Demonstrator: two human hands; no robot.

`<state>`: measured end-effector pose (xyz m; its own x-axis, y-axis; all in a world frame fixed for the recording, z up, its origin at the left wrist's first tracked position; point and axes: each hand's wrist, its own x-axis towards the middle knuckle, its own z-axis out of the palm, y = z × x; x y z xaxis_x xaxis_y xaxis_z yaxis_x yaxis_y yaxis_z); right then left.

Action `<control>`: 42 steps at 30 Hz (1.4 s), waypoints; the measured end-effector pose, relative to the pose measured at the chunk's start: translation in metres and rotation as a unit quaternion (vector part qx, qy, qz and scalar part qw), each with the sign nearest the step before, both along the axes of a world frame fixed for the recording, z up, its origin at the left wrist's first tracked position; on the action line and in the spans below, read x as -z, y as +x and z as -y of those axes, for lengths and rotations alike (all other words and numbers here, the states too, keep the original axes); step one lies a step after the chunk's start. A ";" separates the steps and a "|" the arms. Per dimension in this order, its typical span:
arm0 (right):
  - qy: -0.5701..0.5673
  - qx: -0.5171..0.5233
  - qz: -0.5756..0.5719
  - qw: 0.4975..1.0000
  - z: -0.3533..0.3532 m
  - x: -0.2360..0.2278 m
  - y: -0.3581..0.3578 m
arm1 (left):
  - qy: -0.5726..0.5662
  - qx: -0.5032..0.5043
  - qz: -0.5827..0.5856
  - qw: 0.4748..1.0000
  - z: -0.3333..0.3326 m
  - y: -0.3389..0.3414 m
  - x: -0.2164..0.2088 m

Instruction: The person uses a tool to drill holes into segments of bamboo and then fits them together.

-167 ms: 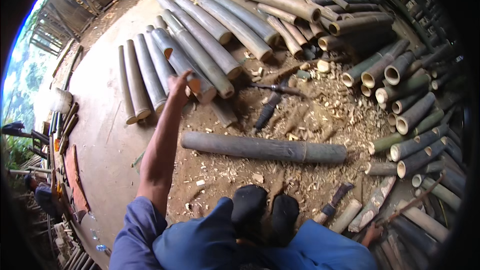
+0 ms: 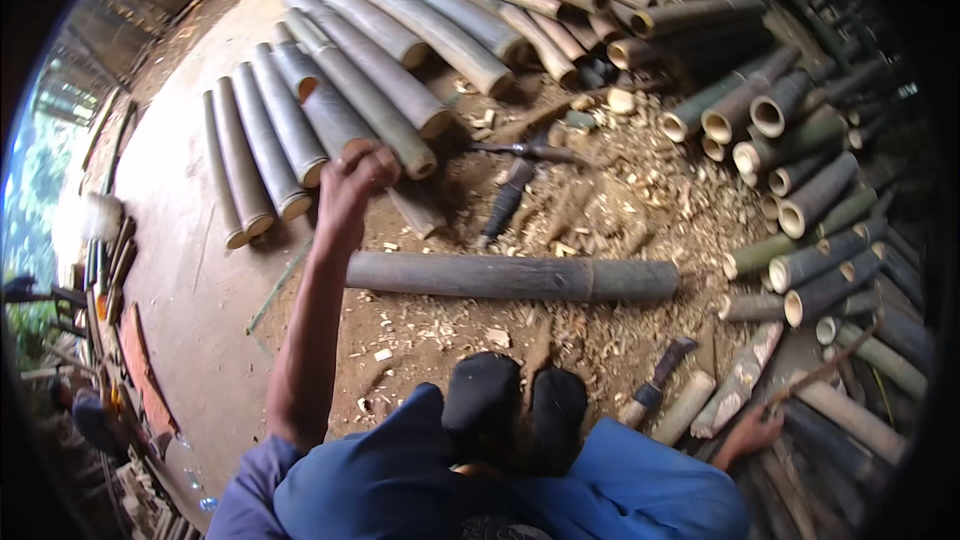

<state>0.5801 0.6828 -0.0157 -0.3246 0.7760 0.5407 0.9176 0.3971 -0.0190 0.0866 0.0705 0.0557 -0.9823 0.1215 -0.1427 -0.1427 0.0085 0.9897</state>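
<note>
My left hand (image 2: 358, 178) reaches forward with curled fingers over the near end of a notched bamboo tube (image 2: 335, 118), which shows orange cut spots. Beside it more grey bamboo tubes (image 2: 285, 125) lie in a row. A long bamboo tube (image 2: 500, 277) lies crosswise before my feet. My right hand (image 2: 750, 437) is low on the right, partly behind my knee, its fingers closed at the lower end of a thin brown stick (image 2: 825, 368); the grip is small and blurred. Past the crosswise tube lie a dark-wrapped tool handle (image 2: 505, 205) and a wooden-handled tool (image 2: 535, 152).
Cut bamboo tubes (image 2: 820, 195) are heaped along the right, with more at the back. Pale chips (image 2: 640, 190) cover the earth. A dark-bladed knife (image 2: 660, 378) lies right of my feet. A person (image 2: 95, 415) is at the far left edge.
The view has shifted, so the scene sits higher and more to the left. My left hand has drawn back from the tube's notch towards its near end, fingers curling. More of my right hand shows.
</note>
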 end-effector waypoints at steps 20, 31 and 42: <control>-0.488 -0.236 -0.059 0.838 0.206 0.045 -0.168 | 0.238 -0.219 0.466 0.824 -0.075 0.155 0.139; -0.370 -0.149 -0.181 0.899 0.158 0.041 -0.066 | 0.210 -0.056 0.025 0.976 -0.015 0.104 0.043; -0.315 0.120 -0.056 0.940 0.071 -0.001 0.102 | 0.189 -0.022 -0.009 0.982 -0.030 0.063 0.031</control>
<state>0.6823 0.6120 -0.0149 -0.0685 0.9972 -0.0307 0.9574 0.0571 -0.2832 0.1494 0.1004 0.0246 -0.9897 0.1206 -0.0776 -0.1169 -0.3654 0.9235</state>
